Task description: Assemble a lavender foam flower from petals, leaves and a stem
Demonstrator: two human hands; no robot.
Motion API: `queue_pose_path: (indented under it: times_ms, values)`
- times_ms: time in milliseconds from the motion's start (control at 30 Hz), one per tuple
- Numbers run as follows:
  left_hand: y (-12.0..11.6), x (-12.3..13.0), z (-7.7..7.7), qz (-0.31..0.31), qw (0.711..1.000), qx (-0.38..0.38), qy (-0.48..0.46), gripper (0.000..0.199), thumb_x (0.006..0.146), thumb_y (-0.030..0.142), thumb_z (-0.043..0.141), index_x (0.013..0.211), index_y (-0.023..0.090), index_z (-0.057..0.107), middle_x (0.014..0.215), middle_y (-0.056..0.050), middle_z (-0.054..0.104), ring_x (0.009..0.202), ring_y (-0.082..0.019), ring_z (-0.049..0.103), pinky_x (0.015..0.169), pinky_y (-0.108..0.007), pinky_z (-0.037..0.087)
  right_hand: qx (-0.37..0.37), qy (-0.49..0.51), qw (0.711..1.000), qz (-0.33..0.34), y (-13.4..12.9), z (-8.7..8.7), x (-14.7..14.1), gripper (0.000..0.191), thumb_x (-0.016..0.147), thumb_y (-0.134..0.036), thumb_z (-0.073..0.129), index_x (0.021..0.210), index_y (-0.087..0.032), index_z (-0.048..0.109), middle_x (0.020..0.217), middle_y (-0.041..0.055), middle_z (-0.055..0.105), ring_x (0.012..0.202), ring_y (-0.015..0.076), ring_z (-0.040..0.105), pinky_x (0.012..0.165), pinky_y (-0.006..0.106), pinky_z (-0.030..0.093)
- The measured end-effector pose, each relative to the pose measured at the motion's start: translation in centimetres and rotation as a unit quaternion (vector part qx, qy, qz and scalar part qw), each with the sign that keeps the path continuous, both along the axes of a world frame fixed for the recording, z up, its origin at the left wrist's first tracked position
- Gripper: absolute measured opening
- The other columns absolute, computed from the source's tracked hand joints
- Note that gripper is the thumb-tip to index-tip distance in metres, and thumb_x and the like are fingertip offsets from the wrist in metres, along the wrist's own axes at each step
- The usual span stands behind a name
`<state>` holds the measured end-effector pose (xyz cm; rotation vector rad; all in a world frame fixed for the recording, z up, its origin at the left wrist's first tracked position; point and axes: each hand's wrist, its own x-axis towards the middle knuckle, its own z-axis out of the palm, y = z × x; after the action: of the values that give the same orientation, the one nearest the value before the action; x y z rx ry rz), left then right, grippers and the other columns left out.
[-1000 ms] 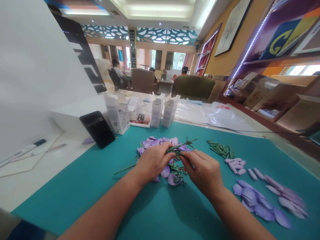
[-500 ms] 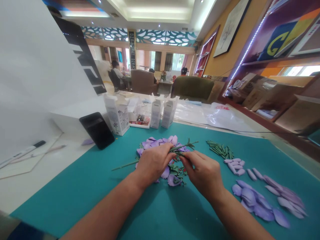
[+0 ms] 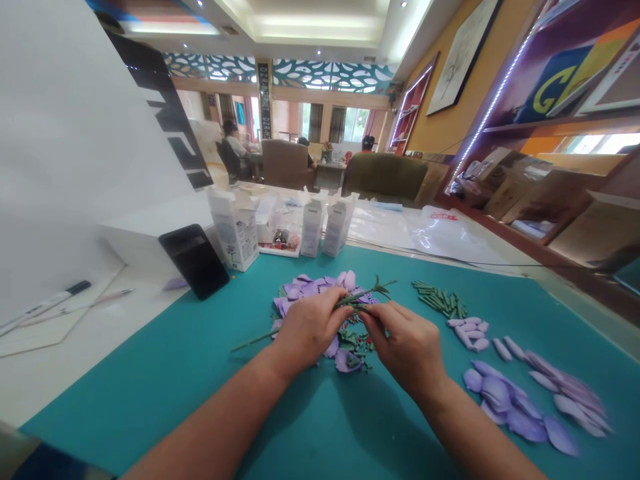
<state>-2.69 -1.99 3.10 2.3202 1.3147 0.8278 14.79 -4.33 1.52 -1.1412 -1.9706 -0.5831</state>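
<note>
Held a green stem (image 3: 250, 341) in the left hand (image 3: 307, 325). Pinched a green piece (image 3: 359, 308) with the right hand (image 3: 407, 340), above purple petals (image 3: 306, 287).

Head-worn view, forward and down

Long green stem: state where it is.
At the centre of the head view, the long green stem is in the left hand, above the purple petals, its leafy tip pointing right.
</note>
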Motion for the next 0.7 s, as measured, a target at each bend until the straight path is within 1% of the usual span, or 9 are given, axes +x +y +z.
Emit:
queue_pose_path:
  times_ms: [67, 167, 233, 267, 367, 467, 567, 633, 700]
  values:
    - [0.2, -0.1, 0.0, -0.006, 0.998, -0.025, -0.050, 0.024, 0.091, 0.037, 0.046, 0.103, 0.021, 0.060, 0.097, -0.004, 0.069, 0.087, -0.021, 0.063, 0.071, -0.029, 0.041, -0.018, 0.010, 1.000, 0.010, 0.1, 0.0, 0.1, 0.022, 0.093, -0.031, 0.053, 0.082, -0.021, 0.069, 0.068, 0.0009, 0.069, 0.060, 0.0128, 0.063, 0.058, 0.023, 0.041]
    - [0.8, -0.6, -0.1, -0.004, 0.991, -0.059, -0.121, 0.024, 0.087, 0.038, 0.049, 0.099, 0.020, 0.060, 0.085, -0.002, 0.068, 0.078, -0.018, 0.061, 0.068, -0.027, 0.042, -0.071, 0.056, 0.995, 0.031, 0.5, 0.0, 0.5, 0.026, 0.094, -0.036, 0.048, 0.093, -0.021, 0.070, 0.079, 0.0031, 0.072, 0.070, 0.0141, 0.066, 0.063, 0.023, 0.044]
    - [1.3, -1.0, 0.0, 0.015, 0.985, -0.076, -0.154, 0.025, 0.084, 0.039, 0.051, 0.097, 0.020, 0.059, 0.076, 0.000, 0.065, 0.071, -0.017, 0.059, 0.065, -0.027, 0.042, -0.102, 0.079, 0.991, 0.022, 1.0, -0.1, 1.2, 0.031, 0.096, -0.037, 0.043, 0.094, -0.022, 0.069, 0.082, 0.0039, 0.073, 0.072, 0.0149, 0.066, 0.064, 0.023, 0.045]
    - [1.5, -1.2, 0.1, 0.028, 0.983, -0.081, -0.164, 0.025, 0.083, 0.039, 0.051, 0.097, 0.020, 0.059, 0.072, 0.001, 0.064, 0.069, -0.016, 0.058, 0.064, -0.027, 0.041, -0.112, 0.083, 0.990, 0.007, 1.3, -0.2, 1.6, 0.032, 0.096, -0.037, 0.042, 0.091, -0.022, 0.070, 0.080, 0.0038, 0.072, 0.070, 0.0152, 0.066, 0.062, 0.023, 0.044]
    - [1.8, -1.8, 0.5, 0.052, 0.980, -0.089, -0.173, 0.024, 0.082, 0.039, 0.052, 0.096, 0.020, 0.056, 0.067, 0.002, 0.063, 0.066, -0.016, 0.057, 0.061, -0.026, 0.040, -0.133, 0.076, 0.987, -0.050, 2.4, -0.8, 3.0, 0.030, 0.093, -0.035, 0.044, 0.084, -0.022, 0.069, 0.073, 0.0031, 0.071, 0.064, 0.0165, 0.063, 0.058, 0.025, 0.041]
    - [1.7, -2.0, 0.8, 0.049, 0.980, -0.097, -0.166, 0.023, 0.082, 0.038, 0.051, 0.096, 0.020, 0.055, 0.066, 0.002, 0.063, 0.065, -0.016, 0.056, 0.061, -0.027, 0.040, -0.166, 0.056, 0.981, -0.083, 3.4, -1.8, 4.3, 0.022, 0.090, -0.028, 0.048, 0.085, -0.023, 0.069, 0.080, 0.0029, 0.073, 0.069, 0.0179, 0.064, 0.060, 0.026, 0.041]
    - [1.6, -1.9, 1.0, 0.058, 0.983, -0.090, -0.152, 0.023, 0.082, 0.039, 0.050, 0.094, 0.020, 0.055, 0.064, 0.002, 0.061, 0.064, -0.016, 0.055, 0.060, -0.027, 0.039, -0.214, 0.026, 0.970, -0.109, 4.1, -2.8, 5.3, 0.018, 0.087, -0.023, 0.052, 0.085, -0.024, 0.070, 0.084, 0.0023, 0.073, 0.074, 0.0189, 0.065, 0.061, 0.026, 0.041]
    - [1.6, -1.9, 1.1, 0.068, 0.984, -0.080, -0.140, 0.024, 0.081, 0.039, 0.051, 0.093, 0.019, 0.057, 0.064, 0.002, 0.059, 0.065, -0.017, 0.055, 0.060, -0.027, 0.039, -0.247, 0.000, 0.962, -0.112, 4.3, -3.1, 5.6, 0.018, 0.086, -0.020, 0.053, 0.086, -0.024, 0.071, 0.086, 0.0026, 0.073, 0.077, 0.0194, 0.064, 0.063, 0.027, 0.042]
    - [1.6, -1.8, 1.1, 0.072, 0.986, -0.075, -0.129, 0.024, 0.081, 0.039, 0.050, 0.093, 0.019, 0.059, 0.066, 0.000, 0.060, 0.069, -0.018, 0.056, 0.061, -0.027, 0.040, -0.280, -0.035, 0.955, -0.089, 4.4, -3.3, 5.6, 0.021, 0.087, -0.017, 0.052, 0.089, -0.024, 0.071, 0.088, 0.0034, 0.071, 0.080, 0.0195, 0.063, 0.065, 0.027, 0.042]
